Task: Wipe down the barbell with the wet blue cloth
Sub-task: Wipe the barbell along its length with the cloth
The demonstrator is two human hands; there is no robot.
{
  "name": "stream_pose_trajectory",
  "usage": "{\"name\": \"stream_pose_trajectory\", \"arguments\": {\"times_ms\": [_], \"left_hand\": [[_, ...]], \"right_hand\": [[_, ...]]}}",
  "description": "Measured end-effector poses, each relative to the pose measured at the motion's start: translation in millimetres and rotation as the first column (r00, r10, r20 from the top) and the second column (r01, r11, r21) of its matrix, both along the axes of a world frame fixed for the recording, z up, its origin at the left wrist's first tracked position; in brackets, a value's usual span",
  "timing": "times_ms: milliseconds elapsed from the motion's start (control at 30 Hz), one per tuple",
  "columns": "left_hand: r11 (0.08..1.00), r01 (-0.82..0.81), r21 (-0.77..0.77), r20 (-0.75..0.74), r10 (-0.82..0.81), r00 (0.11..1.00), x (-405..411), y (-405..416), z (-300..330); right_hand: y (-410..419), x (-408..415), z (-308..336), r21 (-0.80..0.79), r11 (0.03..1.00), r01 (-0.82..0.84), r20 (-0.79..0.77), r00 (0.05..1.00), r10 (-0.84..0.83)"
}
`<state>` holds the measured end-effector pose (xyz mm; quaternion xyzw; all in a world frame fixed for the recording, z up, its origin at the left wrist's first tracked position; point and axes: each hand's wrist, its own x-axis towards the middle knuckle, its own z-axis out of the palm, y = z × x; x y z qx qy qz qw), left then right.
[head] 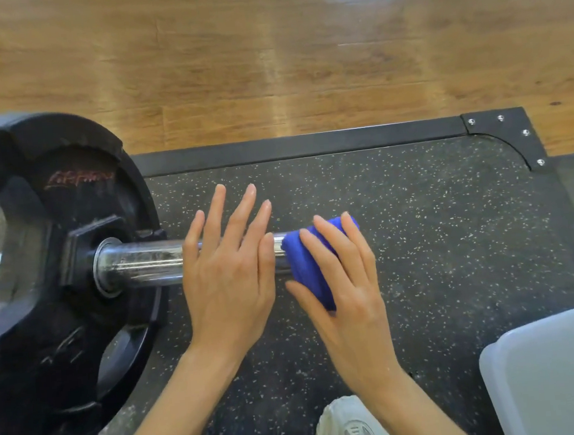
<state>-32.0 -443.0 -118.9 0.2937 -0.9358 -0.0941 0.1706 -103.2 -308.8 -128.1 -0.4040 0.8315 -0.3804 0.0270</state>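
1. Head view: barbell (138,266) lies across the speckled rubber mat (435,240), black plate (42,271) on its sleeve at left.
2. My left hand (226,273) lies flat on the sleeve, fingers straight and spread, gripping nothing.
3. My right hand (345,281) presses the folded blue cloth (308,263) onto the sleeve's end, fingers straight over it, thumb below.
4. Grey bin (559,374) at lower right; my shoe (350,425) below; wood floor (266,64) beyond the mat.
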Motion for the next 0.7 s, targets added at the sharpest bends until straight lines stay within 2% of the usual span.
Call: {"name": "stream_pose_trajectory", "arguments": {"times_ms": [100,200,300,400,467,533,567,700], "left_hand": [[1.000,0.003,-0.017,-0.012,-0.003,1.000,-1,-1,0],[1.000,0.014,-0.026,-0.008,-0.014,1.000,-2,-2,-2],[0.999,0.022,-0.033,-0.015,-0.022,1.000,-3,-5,-3],[1.000,0.013,-0.013,0.003,-0.013,1.000,-4,-5,0],[1.000,0.019,0.007,0.038,-0.019,0.999,-4,-5,2],[0.999,0.030,0.030,0.105,-0.033,0.994,-2,-6,6],[0.998,0.041,0.050,0.137,-0.048,0.989,-1,-7,8],[0.964,0.062,0.257,0.195,-0.114,0.974,0,-10,22]], "right_hand": [[-9,-3,-3,-0.056,0.998,0.019,0.023,1.000,-0.018],[-31,-26,6,-0.025,0.993,0.116,0.178,0.978,-0.110],[-28,-29,12,-0.029,0.994,0.108,0.328,0.940,-0.093],[-19,-22,15,-0.040,0.983,0.178,0.444,0.885,-0.142],[-18,-15,21,-0.037,0.963,0.267,0.567,0.799,-0.200],[-20,-6,31,0.003,0.931,0.365,0.719,0.647,-0.256],[-19,-2,38,0.020,0.920,0.392,0.746,0.606,-0.274],[-7,-6,63,0.086,0.931,0.355,0.751,0.591,-0.294]]}}
